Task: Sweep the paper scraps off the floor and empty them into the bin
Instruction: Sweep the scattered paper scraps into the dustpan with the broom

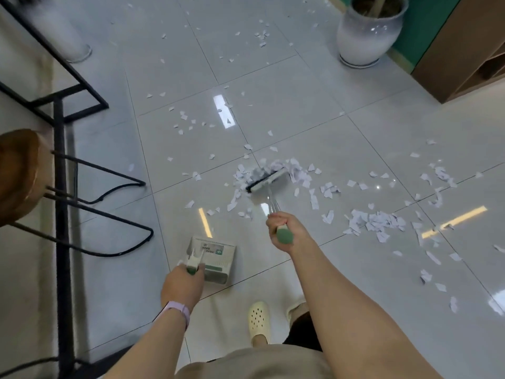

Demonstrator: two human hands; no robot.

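White paper scraps (374, 221) lie scattered over the grey tiled floor, thickest in the middle and to the right. My right hand (285, 229) grips the green handle of a broom whose head (266, 180) rests on the floor against a small heap of scraps (273, 166). My left hand (183, 280) holds the green handle of a grey-green dustpan (216, 258), which stands on the floor to the left of the broom, apart from the heap. No bin is in view.
A wooden bar stool (19, 173) and a black metal table frame (60, 105) stand at the left. A large white plant pot (366, 31) sits at the back right beside a wooden cabinet (470, 45). My foot in a cream clog (259, 322) is below the dustpan.
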